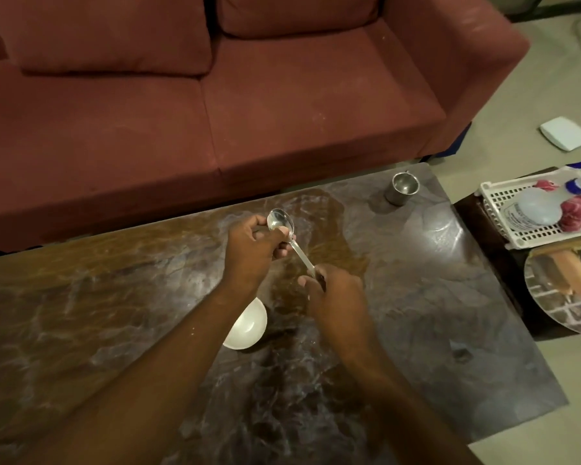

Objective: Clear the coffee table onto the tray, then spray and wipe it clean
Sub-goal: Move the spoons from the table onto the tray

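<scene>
Holding a spoon (281, 225) up over the coffee table (416, 297) w/ both hands: left hand (252, 250) curls round the scoop end, thumb pressed on it, right hand (332, 292) grips the handle tip. Prob lifted clear so it can go across to the round tray (564, 297), off the table's right end, well apart. White bowl (249, 322) & steel cup (401, 188) sit on the table, not yet cleared. Spray bottle (534, 209) & red cloth (577, 211) lie in the white basket (493, 196) just beside the tray, likely parked there till wiping
</scene>
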